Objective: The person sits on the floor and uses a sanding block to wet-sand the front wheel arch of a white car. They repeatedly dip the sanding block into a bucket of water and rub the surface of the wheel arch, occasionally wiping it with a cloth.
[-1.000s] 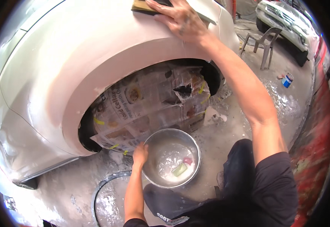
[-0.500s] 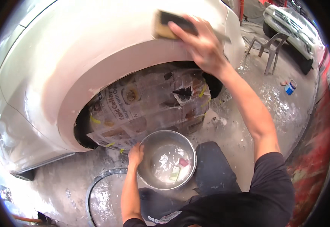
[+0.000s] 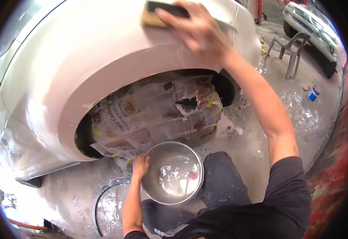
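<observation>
My right hand (image 3: 198,30) presses a tan and black sanding block (image 3: 158,14) flat against the pale fender (image 3: 102,51) of a car, above the wheel arch. My left hand (image 3: 140,167) grips the rim of a round metal bowl (image 3: 154,159) that holds water and small scraps, low in front of my knees. The wheel in the arch is wrapped in newspaper (image 3: 154,111) held with yellow tape.
The wet concrete floor (image 3: 257,135) is splashed with white residue. A grey plastic chair (image 3: 291,49) stands at the upper right, near a small blue can (image 3: 312,93) and another car's bumper (image 3: 309,24). A curved dark trim strip (image 3: 98,199) lies on the floor at my left.
My right hand has slid the sanding block up and to the left across the fender. My left hand stays on the bowl's rim.
</observation>
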Motion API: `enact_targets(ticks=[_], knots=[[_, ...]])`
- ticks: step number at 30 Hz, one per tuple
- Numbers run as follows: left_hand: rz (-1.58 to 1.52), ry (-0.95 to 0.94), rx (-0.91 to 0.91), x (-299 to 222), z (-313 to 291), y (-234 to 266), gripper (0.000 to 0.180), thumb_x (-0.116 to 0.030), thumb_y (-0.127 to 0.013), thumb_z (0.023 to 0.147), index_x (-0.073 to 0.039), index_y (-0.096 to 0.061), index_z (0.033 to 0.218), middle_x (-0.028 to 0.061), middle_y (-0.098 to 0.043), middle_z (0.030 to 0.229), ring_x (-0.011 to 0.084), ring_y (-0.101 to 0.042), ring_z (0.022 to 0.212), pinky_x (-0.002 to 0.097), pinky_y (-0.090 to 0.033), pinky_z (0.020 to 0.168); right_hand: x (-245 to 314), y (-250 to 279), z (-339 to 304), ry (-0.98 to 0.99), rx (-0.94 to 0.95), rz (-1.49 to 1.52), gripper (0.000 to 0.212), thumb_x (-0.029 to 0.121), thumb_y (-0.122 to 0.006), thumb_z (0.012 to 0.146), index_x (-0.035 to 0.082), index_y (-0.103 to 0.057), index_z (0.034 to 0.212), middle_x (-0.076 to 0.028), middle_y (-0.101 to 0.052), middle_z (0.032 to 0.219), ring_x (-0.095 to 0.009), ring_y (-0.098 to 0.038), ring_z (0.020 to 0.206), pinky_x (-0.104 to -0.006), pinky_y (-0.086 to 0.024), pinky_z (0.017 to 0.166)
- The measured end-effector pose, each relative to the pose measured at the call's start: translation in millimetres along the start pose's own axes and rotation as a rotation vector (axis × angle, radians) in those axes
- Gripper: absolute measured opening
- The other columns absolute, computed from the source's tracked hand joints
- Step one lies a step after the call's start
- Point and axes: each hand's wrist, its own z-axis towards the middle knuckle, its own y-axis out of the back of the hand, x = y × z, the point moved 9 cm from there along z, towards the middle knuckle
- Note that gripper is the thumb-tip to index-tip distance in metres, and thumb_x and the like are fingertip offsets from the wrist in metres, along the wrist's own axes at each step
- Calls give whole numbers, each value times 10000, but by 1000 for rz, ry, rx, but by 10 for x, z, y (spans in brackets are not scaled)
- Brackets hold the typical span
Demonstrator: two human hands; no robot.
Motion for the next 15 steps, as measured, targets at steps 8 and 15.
enact_targets(ticks=[8,15], knots=[[16,39,56,15,-69,-9,390,-324,-592,997,-22,-656,1235,303,-704,1057,496,-661,1037,576,-513,877,71,233,-835,-91,12,65,592,-2,-716,838,228,-690,1383,-202,-585,1361,-390,-570,1253,-490,-475,1045],[-18,3,3,-27,-191,-21,374,-305,-599,992,-9,-659,1214,295,-711,1042,498,-662,1023,574,-516,876,-96,119,-743,-149,73,119,522,15,-657,873,181,-697,1366,-209,-584,1401,-364,-560,1305,-481,-484,1004]])
